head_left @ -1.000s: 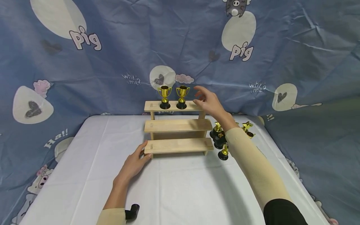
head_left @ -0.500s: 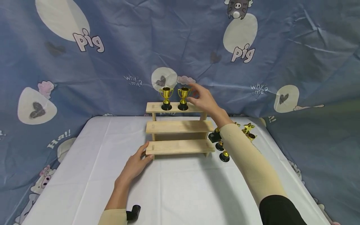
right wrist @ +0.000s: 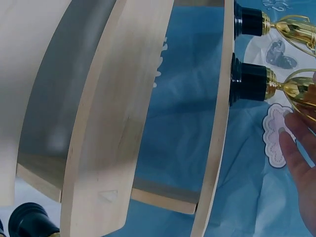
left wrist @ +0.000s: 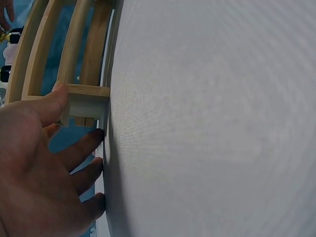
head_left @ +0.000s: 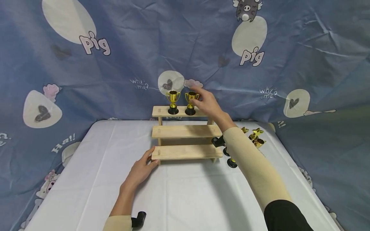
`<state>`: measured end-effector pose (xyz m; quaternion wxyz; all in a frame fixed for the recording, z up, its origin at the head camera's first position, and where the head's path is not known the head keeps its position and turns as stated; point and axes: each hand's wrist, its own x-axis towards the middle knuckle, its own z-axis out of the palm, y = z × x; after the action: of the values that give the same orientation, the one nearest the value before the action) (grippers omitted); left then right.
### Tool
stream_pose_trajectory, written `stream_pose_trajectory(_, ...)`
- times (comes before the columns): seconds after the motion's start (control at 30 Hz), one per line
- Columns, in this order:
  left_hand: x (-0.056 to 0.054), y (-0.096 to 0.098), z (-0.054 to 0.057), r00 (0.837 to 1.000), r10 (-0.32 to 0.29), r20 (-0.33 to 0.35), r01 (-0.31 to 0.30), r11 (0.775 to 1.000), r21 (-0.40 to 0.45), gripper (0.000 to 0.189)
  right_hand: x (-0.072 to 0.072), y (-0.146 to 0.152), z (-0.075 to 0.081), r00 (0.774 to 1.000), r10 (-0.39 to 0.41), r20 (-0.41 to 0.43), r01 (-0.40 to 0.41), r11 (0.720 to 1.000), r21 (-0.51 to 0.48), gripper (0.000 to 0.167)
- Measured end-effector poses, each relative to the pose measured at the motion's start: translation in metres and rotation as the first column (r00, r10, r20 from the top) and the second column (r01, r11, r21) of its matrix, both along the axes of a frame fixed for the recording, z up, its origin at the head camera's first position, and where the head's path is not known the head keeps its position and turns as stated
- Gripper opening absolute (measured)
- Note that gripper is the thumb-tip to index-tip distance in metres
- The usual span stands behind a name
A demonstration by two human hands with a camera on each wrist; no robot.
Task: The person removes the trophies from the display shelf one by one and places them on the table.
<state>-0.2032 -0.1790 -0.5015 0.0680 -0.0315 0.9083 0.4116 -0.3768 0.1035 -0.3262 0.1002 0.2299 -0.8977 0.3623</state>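
A three-tier wooden display stand [head_left: 185,152] stands on the white table. My left hand [head_left: 139,173] holds its lower left end; in the left wrist view the thumb [left wrist: 57,101] lies along the wood and the other fingers reach down beside the tabletop. Two gold trophy cups with black bases stand upright on the top tier. Around the right-hand trophy [head_left: 190,107] my right hand [head_left: 209,104] curls, thumb in front of the bowl and fingers behind. The left-hand trophy [head_left: 173,104] stands beside it. In the right wrist view, fingertips [right wrist: 289,121] are right at the gold bowl.
Several more small trophies, some star-topped [head_left: 256,132], stand on the table right of the stand, partly hidden by my right sleeve [head_left: 254,163]. A blue printed cloth [head_left: 130,64] hangs behind the table. Black wrist-camera mounts show at both wrists.
My right hand has moved left from beside the right-hand trophy to around its bowl. The left hand keeps its place on the stand. The head view has shifted slightly.
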Motion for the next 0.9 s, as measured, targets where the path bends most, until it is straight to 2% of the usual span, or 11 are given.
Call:
stream_pose_trajectory(0.13,-0.001,0.001,0.0,1.0,-0.004,-0.006,0.004,1.0,0.004,0.069,0.002,0.0,0.0,1.0,-0.01,-0.001,0.01,1.0,-0.023,0.043)
stream_pose_trajectory(0.4,-0.002,0.0,-0.001,1.0,-0.009,-0.01,0.009,1.0,-0.003,0.069,0.006,0.002,0.0,1.0,0.002,-0.016,-0.003,0.999,-0.038,0.036)
stream_pose_trajectory(0.7,-0.002,0.0,-0.002,1.0,-0.02,-0.008,0.02,1.0,0.002,0.069,0.011,0.009,-0.001,0.999,0.003,-0.033,-0.004,0.999,-0.052,0.036)
stream_pose_trajectory(0.9,-0.004,-0.001,-0.003,1.0,-0.019,0.008,0.019,1.0,-0.008,0.072,0.014,0.014,-0.006,0.997,0.021,-0.078,-0.026,0.998,-0.062,0.035)
